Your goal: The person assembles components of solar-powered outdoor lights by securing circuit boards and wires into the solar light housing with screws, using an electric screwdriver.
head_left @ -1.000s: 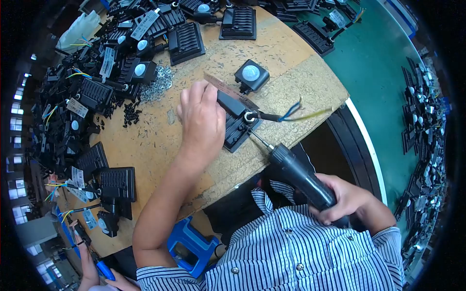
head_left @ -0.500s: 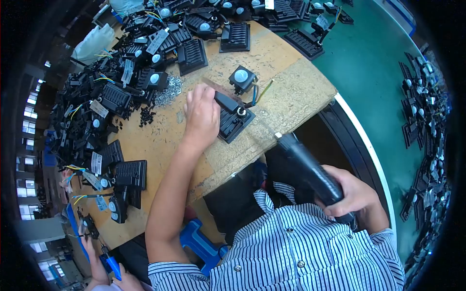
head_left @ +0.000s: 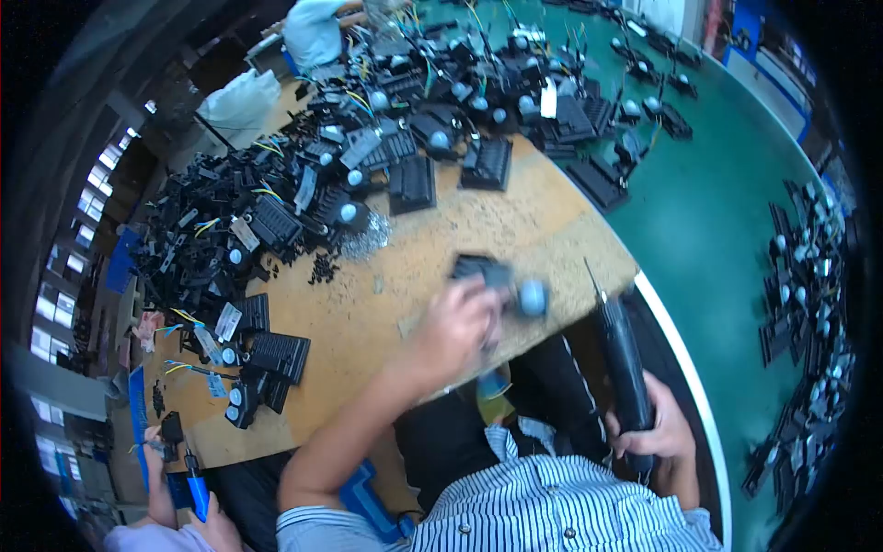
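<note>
The left hand [head_left: 455,331] grips a black floodlight [head_left: 478,269] with a round sensor [head_left: 532,297] on it. It holds the light just above the near edge of the wooden board [head_left: 543,216]. The hand is blurry.

The right hand [head_left: 655,432] is closed around an electric screwdriver [head_left: 621,354]. The tip points up, away from the light, so it pokes nothing.

Shiny washers [head_left: 368,241] and small black screws [head_left: 322,269] lie loose in little heaps, within easy reach.

A white bag [head_left: 235,97] sits far back. I cannot tell what is in it.
</note>
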`<state>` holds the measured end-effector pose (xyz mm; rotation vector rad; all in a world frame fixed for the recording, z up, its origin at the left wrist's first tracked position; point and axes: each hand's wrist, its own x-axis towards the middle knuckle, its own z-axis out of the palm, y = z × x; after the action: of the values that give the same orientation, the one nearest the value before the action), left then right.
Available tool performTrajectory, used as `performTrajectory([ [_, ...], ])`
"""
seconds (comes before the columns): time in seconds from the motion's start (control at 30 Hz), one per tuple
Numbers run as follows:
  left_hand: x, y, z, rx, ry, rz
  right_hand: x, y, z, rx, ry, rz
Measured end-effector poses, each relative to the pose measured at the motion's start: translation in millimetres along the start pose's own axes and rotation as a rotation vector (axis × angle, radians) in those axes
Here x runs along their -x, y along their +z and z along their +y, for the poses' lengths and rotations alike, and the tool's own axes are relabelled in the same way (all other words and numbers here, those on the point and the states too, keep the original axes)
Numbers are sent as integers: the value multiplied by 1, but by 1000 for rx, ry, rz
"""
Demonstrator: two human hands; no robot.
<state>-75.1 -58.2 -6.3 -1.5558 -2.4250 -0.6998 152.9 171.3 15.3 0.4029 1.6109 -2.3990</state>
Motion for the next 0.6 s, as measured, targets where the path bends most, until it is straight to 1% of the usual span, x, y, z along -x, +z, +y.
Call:
performTrajectory([
  [0.03, 5, -22, 9, 28, 50, 9, 0, -6, 3, -8, 1, -24],
  [0.07, 13, -36, 13, 57, 98, 9, -2, -13, 8, 53, -5, -51],
  [0.17, 49, -36, -18, 142, -300, 37, -13, -7, 8, 48, 0, -26],
  [0.2, 50, -29, -23, 648, -505, 90, -18, -4, 8, 44, 10, -38],
  [0.3, 45, -27, -35, 746, -602, 27, -27, 8, 5, 121, 50, -71],
  [0.33, 38, -30, -39, 746, -597, 18, -28, 9, 5, 171, 52, -104],
  [0.43, 20, -32, -60, 920, -613, -59, -30, 17, 3, 265, 42, -111],
  [0.53, 7, -13, -69, 905, -509, -2, -29, 26, 7, 235, 74, -19],
  [0.57, 2, -10, -71, 806, -435, -13, -30, 29, 10, 227, 69, 10],
  [0.6, -3, -14, -66, 832, -483, -33, -30, 33, 10, 209, 81, 39],
])
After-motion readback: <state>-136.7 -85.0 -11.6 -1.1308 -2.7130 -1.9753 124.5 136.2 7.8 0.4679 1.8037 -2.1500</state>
